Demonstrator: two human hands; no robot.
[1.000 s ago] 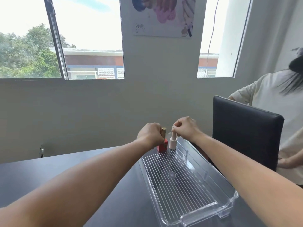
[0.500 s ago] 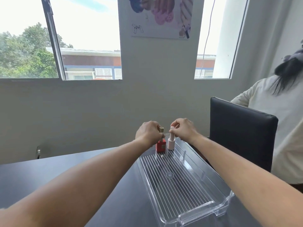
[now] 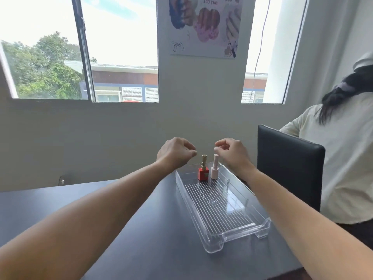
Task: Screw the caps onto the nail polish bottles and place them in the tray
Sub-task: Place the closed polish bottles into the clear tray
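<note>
A red nail polish bottle (image 3: 203, 173) with a gold cap stands upright at the far end of the clear ribbed tray (image 3: 236, 231). Right beside it stands a pale pink bottle (image 3: 214, 171) with a pink cap. My left hand (image 3: 175, 153) hovers just above and left of the red bottle, fingers loosely curled, holding nothing. My right hand (image 3: 232, 151) hovers above and right of the pink bottle, also curled and apart from it.
The tray lies on a dark table (image 3: 60, 201) whose far edge meets the wall. A black chair back (image 3: 288, 168) stands close to the tray's right side. Another person in a cream shirt (image 3: 347, 164) stands behind the chair.
Both hands have let go of the bottle caps and lifted up and apart. The two bottles stay standing in the tray.
</note>
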